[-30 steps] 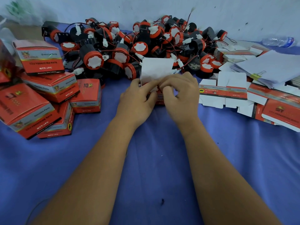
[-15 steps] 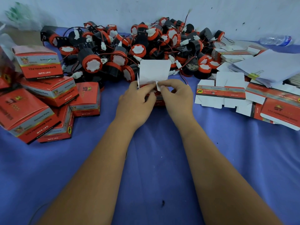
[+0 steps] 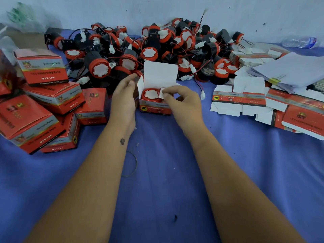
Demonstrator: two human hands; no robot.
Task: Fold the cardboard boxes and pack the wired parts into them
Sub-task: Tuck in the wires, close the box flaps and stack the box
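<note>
Head view: left hand (image 3: 123,100) fingers straight, pressing open box (image 3: 155,106) left side; right hand (image 3: 183,100) pinches its right flap (image 3: 162,92).

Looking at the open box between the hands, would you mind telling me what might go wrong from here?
The right hand pinches the small white side flap of the open red cardboard box; it may crease against the red-and-white round part inside. The tall white lid stands near the pile's loose red-black wires, which might snag.
</note>
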